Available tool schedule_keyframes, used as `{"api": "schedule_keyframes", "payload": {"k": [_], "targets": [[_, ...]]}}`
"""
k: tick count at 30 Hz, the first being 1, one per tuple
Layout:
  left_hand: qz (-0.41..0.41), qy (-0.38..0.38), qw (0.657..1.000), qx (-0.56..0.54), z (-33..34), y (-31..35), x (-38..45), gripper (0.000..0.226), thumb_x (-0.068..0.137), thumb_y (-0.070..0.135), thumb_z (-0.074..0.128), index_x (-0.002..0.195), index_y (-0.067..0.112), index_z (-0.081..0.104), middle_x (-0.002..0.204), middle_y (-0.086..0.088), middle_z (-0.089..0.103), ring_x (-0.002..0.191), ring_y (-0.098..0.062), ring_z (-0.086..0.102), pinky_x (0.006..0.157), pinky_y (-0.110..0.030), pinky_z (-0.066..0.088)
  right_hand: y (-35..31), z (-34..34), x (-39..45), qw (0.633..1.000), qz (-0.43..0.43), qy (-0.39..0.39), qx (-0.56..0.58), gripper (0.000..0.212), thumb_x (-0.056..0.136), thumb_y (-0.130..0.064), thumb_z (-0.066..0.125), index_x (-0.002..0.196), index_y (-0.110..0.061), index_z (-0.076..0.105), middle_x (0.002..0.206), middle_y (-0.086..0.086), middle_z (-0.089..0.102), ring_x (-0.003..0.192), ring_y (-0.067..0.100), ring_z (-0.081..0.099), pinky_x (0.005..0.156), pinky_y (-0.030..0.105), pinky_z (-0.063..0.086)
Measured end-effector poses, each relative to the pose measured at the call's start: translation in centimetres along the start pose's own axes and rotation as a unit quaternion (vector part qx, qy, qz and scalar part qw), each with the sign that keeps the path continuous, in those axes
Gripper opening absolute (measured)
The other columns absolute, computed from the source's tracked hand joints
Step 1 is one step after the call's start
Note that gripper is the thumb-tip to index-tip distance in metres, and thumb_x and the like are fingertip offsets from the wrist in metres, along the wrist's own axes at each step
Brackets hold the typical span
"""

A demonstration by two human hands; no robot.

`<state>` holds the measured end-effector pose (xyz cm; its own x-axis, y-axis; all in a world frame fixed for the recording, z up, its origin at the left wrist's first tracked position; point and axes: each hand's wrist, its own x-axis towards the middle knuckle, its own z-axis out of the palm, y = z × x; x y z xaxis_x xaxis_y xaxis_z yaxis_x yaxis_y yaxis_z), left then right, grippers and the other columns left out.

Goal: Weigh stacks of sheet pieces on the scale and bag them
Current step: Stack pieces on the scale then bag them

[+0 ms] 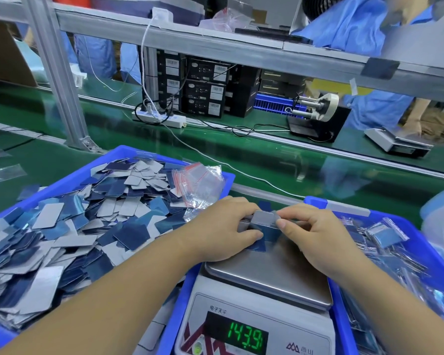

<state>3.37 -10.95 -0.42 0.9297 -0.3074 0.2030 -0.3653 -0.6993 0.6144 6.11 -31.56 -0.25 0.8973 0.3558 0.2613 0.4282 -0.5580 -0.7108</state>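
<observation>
While both hands' fingers pinch the stack (263,219) | long axis left-right | over scale (267,275)

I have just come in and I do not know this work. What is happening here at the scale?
A person is weighing a stack of sheet pieces on the scale, whose display shows 143.9. The left hand grips the stack and the right hand pinches its top. Loose pieces fill the left blue bin; bagged ones lie in the right bin.

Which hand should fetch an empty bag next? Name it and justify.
Left. The left hand sits nearest the empty zip bags in the left bin; the right hand can probably keep holding the stack.
</observation>
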Motion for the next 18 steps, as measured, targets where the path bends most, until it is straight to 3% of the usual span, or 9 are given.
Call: {"api": "schedule_keyframes", "payload": {"k": [2,5,9,13,18], "targets": [[0.002,-0.003,1.0,0.009,0.1,-0.1,0.0,0.011,0.093,0.033,0.065,0.102,0.027,0.063,0.096,0.01,0.056,0.096,-0.007,0.047,0.08,-0.02,0.036,0.1,-0.1,-0.1,1.0,-0.006,0.008,-0.013,0.024,0.091,-0.021,0.069,0.09,-0.045,0.071,0.093,-0.027,0.063,0.073,0.005,0.058,0.065,0.01,0.04],[0.001,-0.009,1.0,0.016,0.1,-0.2,0.0,0.013,0.094,0.035,0.063,0.102,0.025,0.064,0.097,0.008,0.056,0.095,-0.008,0.048,0.082,-0.023,0.038,0.1,-0.1,-0.5,0.999,-0.041,0.034,0.013,0.027,0.09,-0.011,0.069,0.101,-0.036,0.072,0.092,-0.019,0.061,0.066,0.01,0.052,0.063,0.01,0.039],[0.008,-0.017,0.999,0.034,0.3,-0.1,0.1,0.016,0.096,0.036,0.059,0.109,0.028,0.064,0.098,0.008,0.053,0.1,-0.011,0.048,0.088,-0.03,0.041,-0.8,0.6,-0.7,0.992,-0.11,0.049,0.039,0.034,0.088,0.0,0.07,0.097,-0.033,0.073,0.091,-0.017,0.064,0.075,0.013,0.058,0.066,0.011,0.043],[0.016,-0.014,0.999,0.047,0.4,0.0,0.1,0.018,0.097,0.036,0.056,0.111,0.028,0.062,0.094,0.011,0.049,0.098,-0.011,0.046,0.086,-0.029,0.04,-0.9,0.6,-0.6,0.993,-0.112,0.044,0.0,0.038,0.089,-0.008,0.071,0.097,-0.046,0.067,0.09,-0.018,0.066,0.083,0.013,0.062,0.071,0.011,0.044],[0.024,-0.015,0.996,0.081,0.7,0.2,0.2,0.018,0.098,0.036,0.054,0.097,0.018,0.056,0.086,0.01,0.043,0.091,-0.015,0.044,0.079,-0.031,0.038,-0.8,0.8,-0.7,0.987,-0.15,0.046,-0.038,0.027,0.086,-0.014,0.07,0.106,-0.031,0.073,0.091,-0.012,0.062,0.071,0.015,0.059,0.07,0.012,0.04]]}}
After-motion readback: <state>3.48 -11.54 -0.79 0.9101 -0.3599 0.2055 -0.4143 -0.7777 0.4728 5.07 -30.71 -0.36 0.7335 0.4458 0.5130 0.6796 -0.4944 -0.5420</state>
